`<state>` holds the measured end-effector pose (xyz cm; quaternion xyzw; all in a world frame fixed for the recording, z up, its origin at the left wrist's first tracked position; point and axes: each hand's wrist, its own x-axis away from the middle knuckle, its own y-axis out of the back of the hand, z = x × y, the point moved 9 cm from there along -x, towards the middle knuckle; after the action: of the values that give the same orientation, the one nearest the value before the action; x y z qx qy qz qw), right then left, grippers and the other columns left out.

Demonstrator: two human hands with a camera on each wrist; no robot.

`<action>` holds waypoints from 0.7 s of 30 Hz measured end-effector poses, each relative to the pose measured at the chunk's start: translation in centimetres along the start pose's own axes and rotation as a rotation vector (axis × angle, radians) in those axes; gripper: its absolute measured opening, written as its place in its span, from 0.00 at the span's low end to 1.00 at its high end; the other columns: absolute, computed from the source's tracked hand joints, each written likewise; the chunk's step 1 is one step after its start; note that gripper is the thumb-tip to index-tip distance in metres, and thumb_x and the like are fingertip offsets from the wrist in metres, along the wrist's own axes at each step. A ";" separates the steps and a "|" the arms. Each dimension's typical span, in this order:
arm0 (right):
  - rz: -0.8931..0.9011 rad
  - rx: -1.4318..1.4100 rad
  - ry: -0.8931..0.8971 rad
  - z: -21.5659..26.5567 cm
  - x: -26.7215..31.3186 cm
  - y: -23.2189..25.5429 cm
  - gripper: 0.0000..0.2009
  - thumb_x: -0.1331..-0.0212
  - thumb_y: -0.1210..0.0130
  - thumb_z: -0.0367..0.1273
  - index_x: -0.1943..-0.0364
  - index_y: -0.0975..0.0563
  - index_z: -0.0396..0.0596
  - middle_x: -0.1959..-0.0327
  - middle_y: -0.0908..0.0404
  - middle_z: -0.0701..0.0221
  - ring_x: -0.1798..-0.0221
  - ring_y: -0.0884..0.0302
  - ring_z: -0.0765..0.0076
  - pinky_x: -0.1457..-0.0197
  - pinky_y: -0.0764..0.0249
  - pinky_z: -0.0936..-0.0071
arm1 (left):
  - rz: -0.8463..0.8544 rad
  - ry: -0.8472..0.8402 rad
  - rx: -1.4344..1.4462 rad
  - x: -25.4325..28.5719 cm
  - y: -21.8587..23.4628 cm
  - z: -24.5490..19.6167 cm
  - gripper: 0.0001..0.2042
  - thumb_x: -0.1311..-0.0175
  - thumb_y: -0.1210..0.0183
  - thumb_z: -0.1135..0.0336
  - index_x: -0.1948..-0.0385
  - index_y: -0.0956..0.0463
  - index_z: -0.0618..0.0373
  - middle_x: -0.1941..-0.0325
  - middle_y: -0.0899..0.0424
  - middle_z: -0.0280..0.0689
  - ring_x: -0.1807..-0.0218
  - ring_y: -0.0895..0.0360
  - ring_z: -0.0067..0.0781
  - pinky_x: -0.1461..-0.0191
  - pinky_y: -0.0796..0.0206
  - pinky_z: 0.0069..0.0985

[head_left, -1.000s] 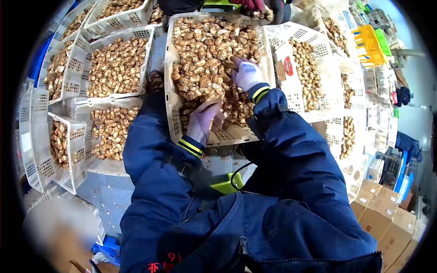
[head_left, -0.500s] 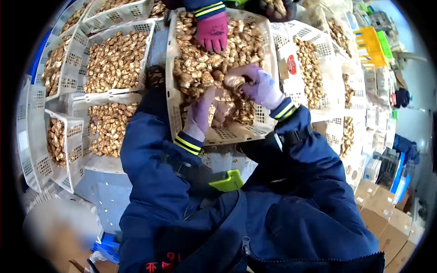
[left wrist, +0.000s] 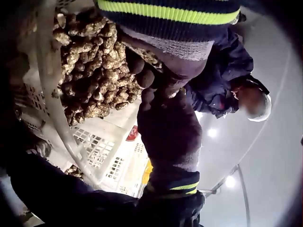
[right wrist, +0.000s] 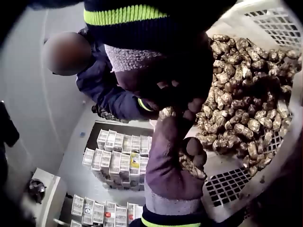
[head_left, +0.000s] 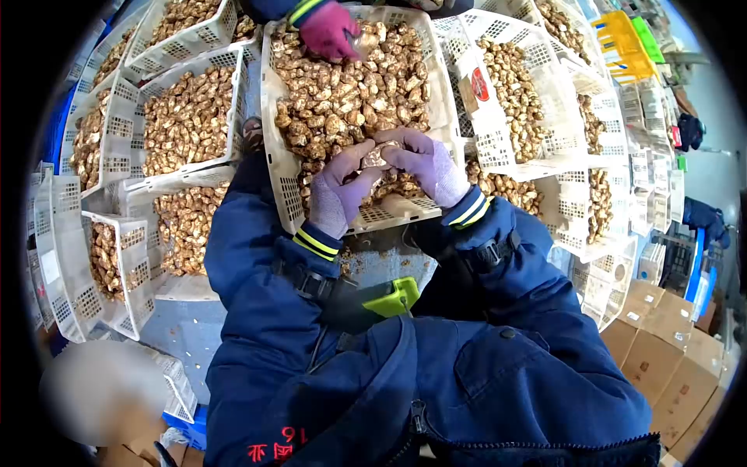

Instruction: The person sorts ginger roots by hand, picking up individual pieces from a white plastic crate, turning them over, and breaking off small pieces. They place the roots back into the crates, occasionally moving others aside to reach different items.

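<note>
Both hands wear lilac knit gloves and meet over the near end of a white plastic crate (head_left: 274, 183) heaped with stubby brown-and-white mushrooms (head_left: 350, 86). My left hand (head_left: 341, 191) keeps one mushroom (right wrist: 191, 168) curled in its palm, seen in the right wrist view. Between the fingertips of both hands is another pale mushroom (head_left: 375, 159), pinched from either side. My right hand (head_left: 426, 167) comes from the right, thumb and fingers bent toward the left fingertips. Fingers partly cover that second mushroom in all views.
Another person's magenta-gloved hand (head_left: 331, 33) reaches into the crate's far left part. More mushroom crates stand left (head_left: 233, 117) and right (head_left: 564, 156). Cardboard boxes (head_left: 661, 350) are stacked at lower right. A lime-green object (head_left: 397, 296) lies close before my body.
My right hand reached into the pile, picked up a mushroom and drew it back to my left hand. The magenta-gloved hand came from the top edge into the far left of the crate.
</note>
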<state>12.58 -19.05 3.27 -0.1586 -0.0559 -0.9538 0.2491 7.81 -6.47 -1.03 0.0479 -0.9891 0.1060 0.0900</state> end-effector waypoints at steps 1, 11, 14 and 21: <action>0.024 -0.066 -0.052 -0.7 -0.2 0.0 0.18 0.44 0.46 0.28 0.48 0.25 0.41 0.57 0.22 0.70 0.55 0.27 0.78 0.50 0.30 0.79 | -0.024 -0.020 -0.087 0.0 0.1 -0.2 0.21 0.44 0.38 0.74 0.46 0.25 0.58 0.67 0.20 0.27 0.74 0.32 0.12 0.72 0.37 0.14; 0.214 -0.101 0.166 2.5 -0.7 -0.2 0.27 0.50 0.48 0.26 0.40 0.31 0.40 0.46 0.25 0.68 0.47 0.30 0.73 0.46 0.31 0.77 | 0.129 0.003 -0.004 0.0 0.8 -1.2 0.25 0.33 0.51 0.47 0.50 0.26 0.62 0.69 0.18 0.35 0.77 0.26 0.19 0.76 0.36 0.18; 0.272 -0.085 0.198 1.9 -1.0 -0.6 0.30 0.54 0.53 0.20 0.39 0.33 0.42 0.47 0.24 0.69 0.51 0.28 0.74 0.47 0.31 0.78 | 0.232 0.173 0.087 0.2 -1.0 1.6 0.25 0.33 0.52 0.46 0.49 0.27 0.61 0.68 0.18 0.35 0.76 0.26 0.20 0.74 0.35 0.19; -0.303 0.116 0.129 -4.6 -3.7 9.3 0.22 0.48 0.53 0.22 0.45 0.28 0.38 0.55 0.19 0.65 0.52 0.24 0.70 0.48 0.30 0.78 | -0.070 0.134 0.390 -0.1 3.1 1.2 0.23 0.35 0.47 0.49 0.48 0.27 0.58 0.70 0.20 0.34 0.76 0.28 0.20 0.76 0.39 0.17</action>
<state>18.96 -26.29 -2.04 -0.0723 -0.1180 -0.9838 0.1142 7.35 -3.69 -2.84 0.0915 -0.9394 0.2953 0.1480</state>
